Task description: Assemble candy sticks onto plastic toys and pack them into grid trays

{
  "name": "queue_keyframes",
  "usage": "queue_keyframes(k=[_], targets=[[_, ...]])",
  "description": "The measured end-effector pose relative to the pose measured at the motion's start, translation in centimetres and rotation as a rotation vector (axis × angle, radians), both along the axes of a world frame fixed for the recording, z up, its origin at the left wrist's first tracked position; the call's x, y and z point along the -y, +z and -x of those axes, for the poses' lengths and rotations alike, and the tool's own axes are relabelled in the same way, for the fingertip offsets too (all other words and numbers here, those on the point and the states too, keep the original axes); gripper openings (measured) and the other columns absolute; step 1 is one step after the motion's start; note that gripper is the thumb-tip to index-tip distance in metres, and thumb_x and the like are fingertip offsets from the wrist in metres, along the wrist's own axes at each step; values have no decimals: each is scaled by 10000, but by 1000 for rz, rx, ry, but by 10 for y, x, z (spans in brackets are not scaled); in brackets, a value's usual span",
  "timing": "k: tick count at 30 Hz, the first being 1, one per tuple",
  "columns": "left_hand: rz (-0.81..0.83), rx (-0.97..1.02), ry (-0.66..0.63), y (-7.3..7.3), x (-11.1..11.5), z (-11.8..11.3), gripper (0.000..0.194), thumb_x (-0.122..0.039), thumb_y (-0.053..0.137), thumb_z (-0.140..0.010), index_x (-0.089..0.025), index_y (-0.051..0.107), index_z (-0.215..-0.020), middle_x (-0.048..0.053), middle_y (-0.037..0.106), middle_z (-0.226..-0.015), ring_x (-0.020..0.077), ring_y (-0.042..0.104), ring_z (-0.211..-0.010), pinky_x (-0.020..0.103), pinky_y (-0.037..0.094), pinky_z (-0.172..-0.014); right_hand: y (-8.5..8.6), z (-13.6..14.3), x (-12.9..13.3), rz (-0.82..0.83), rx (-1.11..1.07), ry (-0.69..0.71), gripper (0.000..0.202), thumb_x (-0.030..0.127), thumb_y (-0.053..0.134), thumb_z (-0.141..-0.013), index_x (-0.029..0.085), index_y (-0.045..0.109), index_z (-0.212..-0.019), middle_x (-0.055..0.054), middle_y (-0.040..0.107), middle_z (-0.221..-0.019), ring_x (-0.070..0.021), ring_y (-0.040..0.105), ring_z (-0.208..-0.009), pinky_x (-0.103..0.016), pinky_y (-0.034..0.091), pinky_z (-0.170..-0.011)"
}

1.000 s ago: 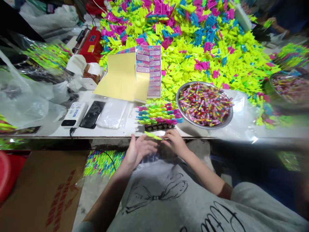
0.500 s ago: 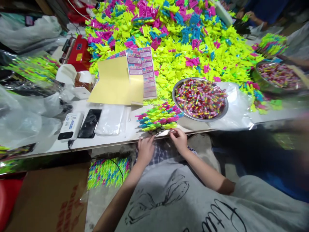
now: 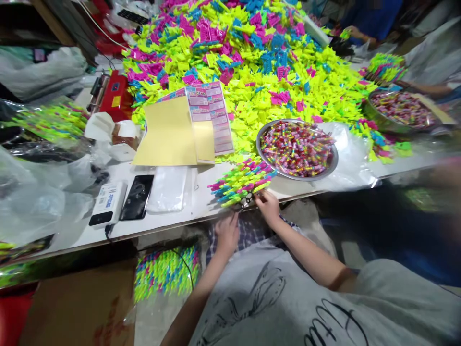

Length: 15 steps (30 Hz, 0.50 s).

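A bundle of neon yellow, pink and blue plastic sticks (image 3: 243, 180) lies at the table's front edge. At its near side is a small dark piece with pale round shapes and a shiny part (image 3: 246, 201), too small to name. My right hand (image 3: 268, 206) is closed at the bundle's near right corner, fingertips by the dark piece. Just below the table edge, my left hand (image 3: 227, 233) has its fingers pinched together, pointing up at the shiny part. Whatever either hand pinches is too small to make out.
A metal bowl of wrapped candies (image 3: 297, 151) stands right of the bundle, before a big heap of plastic pieces (image 3: 248, 96). Printed card sheets (image 3: 169, 132), clear bags (image 3: 167, 190), a phone (image 3: 137, 197) and a white device (image 3: 108, 204) lie left. Another person's hand (image 3: 356, 33) is far right.
My left hand has drawn down and away from the bundle. The bundle has turned slightly, its near side tilting toward my right hand. The head view has shifted a little.
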<state>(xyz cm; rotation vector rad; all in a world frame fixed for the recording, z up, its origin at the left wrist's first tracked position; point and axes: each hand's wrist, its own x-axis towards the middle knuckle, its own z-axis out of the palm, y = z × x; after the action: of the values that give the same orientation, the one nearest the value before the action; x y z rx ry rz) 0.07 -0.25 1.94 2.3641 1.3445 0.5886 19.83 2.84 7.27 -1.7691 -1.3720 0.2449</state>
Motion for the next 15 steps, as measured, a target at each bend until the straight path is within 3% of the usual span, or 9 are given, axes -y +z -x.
queue_keyframes(k=[6,15], targets=[[-32,-6,-4,-4,0,2,466,-241,316,-869,-218,314,-1335,123,428,-1326,218,408,-1154,421,212,-951,-5,0,1,12,68,37,207,301,472,-828,171,625,-776,-69,647,-836,-178,576,-781,-275,426,-712],[-82,-49,-4,-8,-1,3,473,-213,333,-854,-202,333,-1327,133,451,-1304,221,425,-1139,416,238,-933,-3,2,1,13,132,48,188,288,469,-839,186,627,-833,-61,639,-834,-183,570,-803,-274,426,-707]])
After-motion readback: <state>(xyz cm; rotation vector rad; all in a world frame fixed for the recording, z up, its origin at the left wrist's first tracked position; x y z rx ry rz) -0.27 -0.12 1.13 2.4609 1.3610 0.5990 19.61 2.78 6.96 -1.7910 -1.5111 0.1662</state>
